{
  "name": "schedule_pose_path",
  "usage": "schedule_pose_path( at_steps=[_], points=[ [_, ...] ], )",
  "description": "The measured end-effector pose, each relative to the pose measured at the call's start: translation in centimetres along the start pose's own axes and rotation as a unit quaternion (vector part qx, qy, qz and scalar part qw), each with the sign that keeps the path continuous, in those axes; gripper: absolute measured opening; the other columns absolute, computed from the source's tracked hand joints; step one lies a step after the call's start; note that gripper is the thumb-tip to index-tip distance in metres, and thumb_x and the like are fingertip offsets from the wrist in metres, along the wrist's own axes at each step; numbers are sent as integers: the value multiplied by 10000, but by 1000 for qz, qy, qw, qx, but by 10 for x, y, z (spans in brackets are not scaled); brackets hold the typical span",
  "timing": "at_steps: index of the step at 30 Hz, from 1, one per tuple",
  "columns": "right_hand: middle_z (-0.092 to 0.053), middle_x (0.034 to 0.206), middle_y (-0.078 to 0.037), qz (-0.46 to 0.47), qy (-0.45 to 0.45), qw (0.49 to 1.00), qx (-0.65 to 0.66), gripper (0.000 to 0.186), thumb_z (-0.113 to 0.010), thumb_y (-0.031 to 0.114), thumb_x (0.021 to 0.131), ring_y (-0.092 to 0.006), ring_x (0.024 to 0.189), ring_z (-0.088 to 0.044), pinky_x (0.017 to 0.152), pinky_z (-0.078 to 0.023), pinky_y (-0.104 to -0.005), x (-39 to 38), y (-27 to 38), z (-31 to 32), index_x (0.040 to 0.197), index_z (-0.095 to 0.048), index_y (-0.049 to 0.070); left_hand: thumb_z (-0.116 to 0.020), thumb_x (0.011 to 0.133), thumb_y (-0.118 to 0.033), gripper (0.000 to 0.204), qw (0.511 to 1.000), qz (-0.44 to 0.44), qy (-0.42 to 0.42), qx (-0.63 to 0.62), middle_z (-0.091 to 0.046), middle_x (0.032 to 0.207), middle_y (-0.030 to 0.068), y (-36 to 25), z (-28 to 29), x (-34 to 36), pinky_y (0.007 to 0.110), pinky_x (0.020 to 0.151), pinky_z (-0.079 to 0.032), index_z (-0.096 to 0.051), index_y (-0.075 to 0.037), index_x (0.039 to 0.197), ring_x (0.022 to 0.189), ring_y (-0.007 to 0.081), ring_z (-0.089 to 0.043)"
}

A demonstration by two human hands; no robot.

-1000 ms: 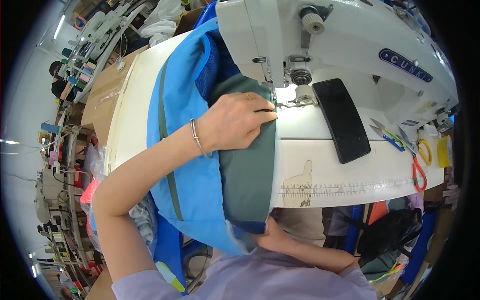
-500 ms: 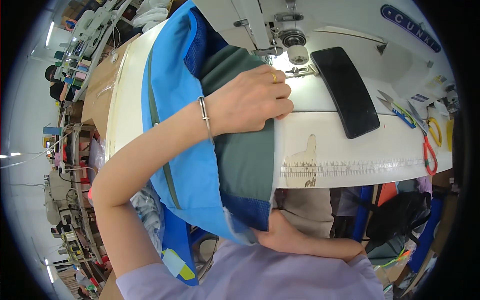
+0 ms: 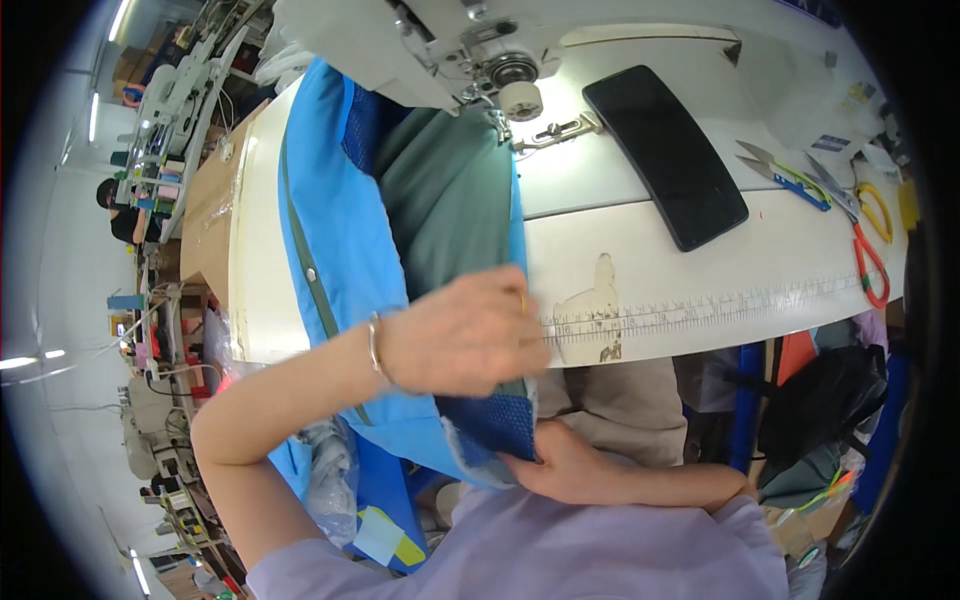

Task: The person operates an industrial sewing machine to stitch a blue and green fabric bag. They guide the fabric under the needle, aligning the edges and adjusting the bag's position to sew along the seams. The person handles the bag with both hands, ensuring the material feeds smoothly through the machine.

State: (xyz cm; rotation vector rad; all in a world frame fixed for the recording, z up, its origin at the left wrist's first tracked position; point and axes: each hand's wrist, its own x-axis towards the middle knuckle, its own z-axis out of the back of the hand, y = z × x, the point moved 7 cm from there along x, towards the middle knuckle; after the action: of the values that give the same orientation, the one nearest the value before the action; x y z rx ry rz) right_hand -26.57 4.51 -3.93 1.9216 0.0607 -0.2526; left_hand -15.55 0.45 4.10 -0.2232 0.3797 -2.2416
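Note:
A blue and dark green fabric piece with navy mesh at its ends lies lengthwise under the sewing machine's presser foot and hangs over the table's front edge. Over the lower part of the green panel, beside its right edge, is my left hand, a bracelet on its wrist. Its fingers look curled, but motion blur hides whether they grip the cloth. Close to my lap, my right hand is closed on the mesh corner of the same fabric piece. Some of its fingertips are hidden behind the cloth.
Right of the machine needle lies a black phone. Farther right are thread snips and red-and-yellow-handled scissors. A ruler strip runs along the white table's front edge. A black bag is below at right.
My left hand has moved from beside the presser foot toward me, down along the fabric's right edge. My right hand keeps its hold on the corner. The whole view has shifted slightly.

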Motion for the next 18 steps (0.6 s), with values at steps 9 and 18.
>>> schedule_pose_path(
  at_steps=[9,18],
  points=[
    [-700,797,-80,13,-30,997,65,179,-660,119,999,-120,719,-596,672,-519,-346,0,-31,-3,1085,-698,-33,-714,734,-88,402,985,69,-132,89,-648,1203,124,-2,19,-9,462,978,-516,-715,-52,1135,1085,320,-626],
    [-675,850,-37,-80,5,993,88,225,-590,122,1059,-95,765,-559,681,-484,-288,0,-44,0,1179,-702,-31,-747,843,-131,508,957,242,-126,94,-621,1418,159,19,20,-36,512,1071,-495,-652,-14,1328,1277,360,-609]
  ],
)
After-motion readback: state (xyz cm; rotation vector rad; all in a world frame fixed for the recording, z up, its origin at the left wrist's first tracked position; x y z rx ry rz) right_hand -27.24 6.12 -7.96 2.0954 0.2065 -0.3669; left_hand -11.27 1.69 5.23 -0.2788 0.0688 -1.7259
